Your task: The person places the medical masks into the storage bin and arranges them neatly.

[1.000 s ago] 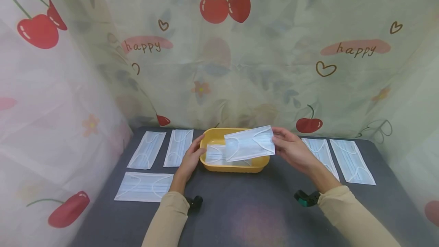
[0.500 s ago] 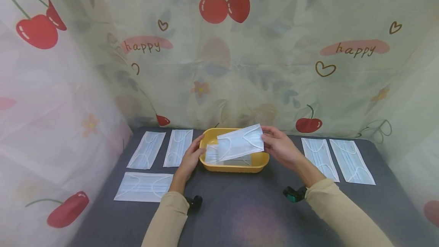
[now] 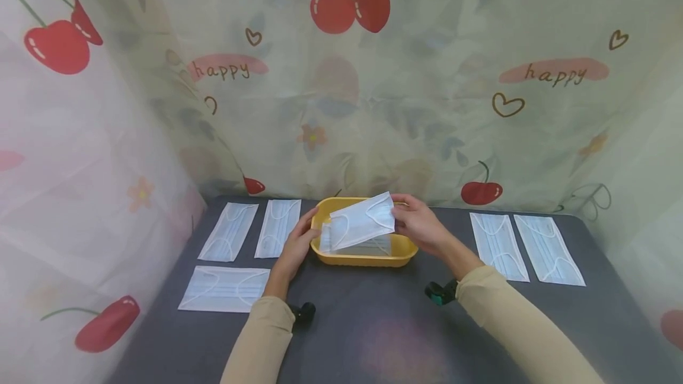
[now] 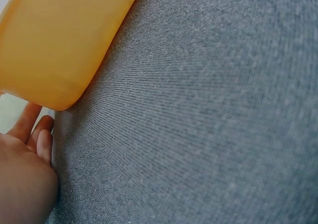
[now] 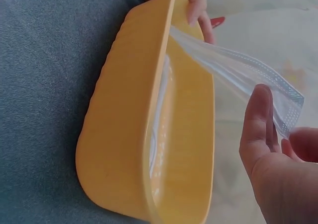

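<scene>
Mask in tray [image 3: 368,248]: mostly covered by held mask [image 3: 363,224]. Yellow tray [image 4: 54,40]: cropped by left wrist frame. Right hand [image 5: 278,174]: cut off at frame edge.

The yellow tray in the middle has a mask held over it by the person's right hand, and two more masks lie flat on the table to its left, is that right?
Not quite. The head view shows three masks lying to the left of the yellow tray, not two: two side by side and one nearer the person. The right hand does hold a mask over the tray.
</scene>
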Demonstrator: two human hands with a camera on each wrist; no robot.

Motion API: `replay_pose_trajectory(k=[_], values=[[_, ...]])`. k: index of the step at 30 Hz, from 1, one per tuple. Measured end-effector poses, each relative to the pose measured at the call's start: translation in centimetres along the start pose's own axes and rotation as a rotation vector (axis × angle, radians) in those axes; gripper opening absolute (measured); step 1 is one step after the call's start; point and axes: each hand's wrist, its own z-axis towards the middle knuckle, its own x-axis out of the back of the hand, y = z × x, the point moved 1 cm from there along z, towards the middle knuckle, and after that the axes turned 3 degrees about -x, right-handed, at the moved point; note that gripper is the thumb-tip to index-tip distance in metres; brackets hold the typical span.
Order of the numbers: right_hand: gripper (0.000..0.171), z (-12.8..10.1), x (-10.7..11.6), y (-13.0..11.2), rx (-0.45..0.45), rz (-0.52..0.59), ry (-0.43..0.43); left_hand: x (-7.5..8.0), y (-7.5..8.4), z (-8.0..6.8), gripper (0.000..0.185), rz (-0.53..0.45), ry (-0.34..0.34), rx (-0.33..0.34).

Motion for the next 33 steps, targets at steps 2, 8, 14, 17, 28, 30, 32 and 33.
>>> replay_pose_trajectory(k=[2,8,14,17,28,30,32,33], values=[[0.048,0.3,-0.3,-0.1,-0.008,0.000,0.001,0.0,0.0,0.0,0.053,0.003,0.001,0.003],[0.048,0.8,-0.7,0.1,-0.023,-0.030,0.011,0.0,-0.1,0.0,0.053,-0.002,0.002,0.003],[0.048,1.2,-1.1,0.5,-0.015,-0.036,0.008,0.1,-0.1,0.0,0.052,-0.002,0.000,0.005],[0.048,1.4,-1.2,0.8,-0.018,-0.032,0.009,0.1,-0.2,0.1,0.052,0.000,-0.004,-0.001],[0.051,3.0,-1.5,1.8,-0.061,-0.063,0.036,0.2,-0.1,0.1,0.053,-0.010,-0.014,-0.009],[0.051,3.2,-1.6,2.0,-0.062,-0.082,0.038,0.2,-0.1,0.2,0.053,-0.009,-0.020,-0.012],[0.051,3.3,-1.7,2.2,-0.067,-0.099,0.046,0.2,-0.1,0.2,0.053,-0.007,-0.018,-0.011],[0.050,3.3,-1.8,2.3,-0.074,-0.111,0.054,0.2,-0.1,0.2,0.053,-0.005,-0.016,-0.011]])
